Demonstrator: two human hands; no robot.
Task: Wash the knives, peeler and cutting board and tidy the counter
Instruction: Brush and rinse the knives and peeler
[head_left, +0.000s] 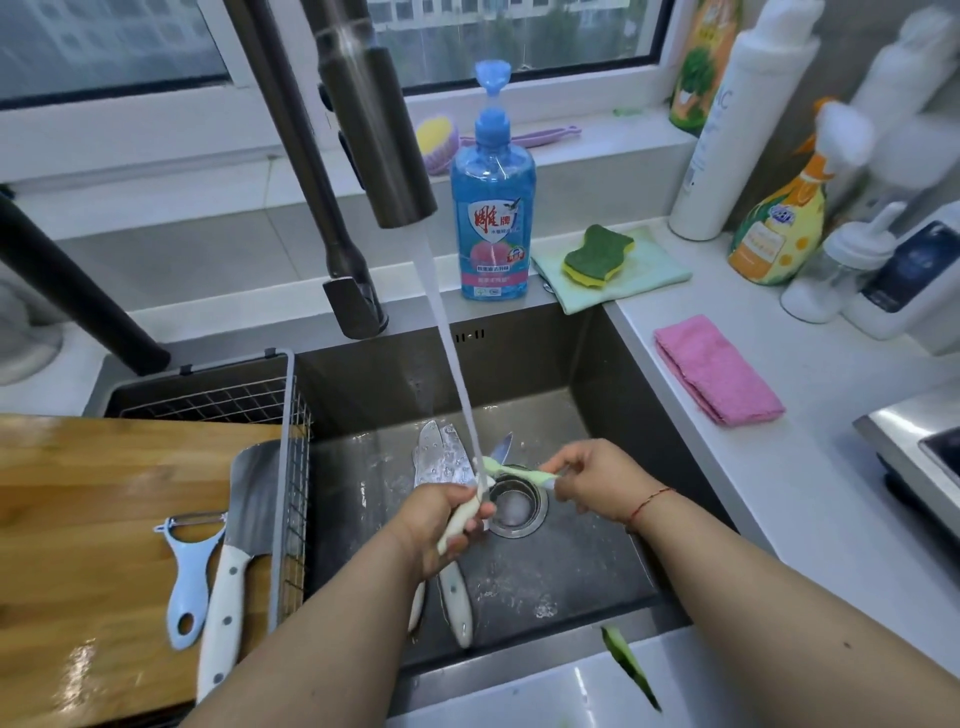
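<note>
A pale blue peeler (186, 582) and white-handled cleaver (234, 571) lie on the brown wooden board (78, 519). Blue soap bottle (493, 208), green-and-yellow sponge (597, 254), mint cloth (654, 265), pink cloth (717, 371).

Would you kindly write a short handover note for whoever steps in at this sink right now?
Left hand grips the cream handle of a small knife under the running tap stream. Right hand pinches a pale green-handled small knife over the round steel drain.
Two larger wet knives lie on the dark steel sink floor.
The wide cleaver and light blue peeler lie on the wooden cutting board, left of the sink.
Done: nothing visibly finished; rinsing is under way.
Left: all the knives, peeler, board; clear the green peel scrap from the front counter edge.
</note>
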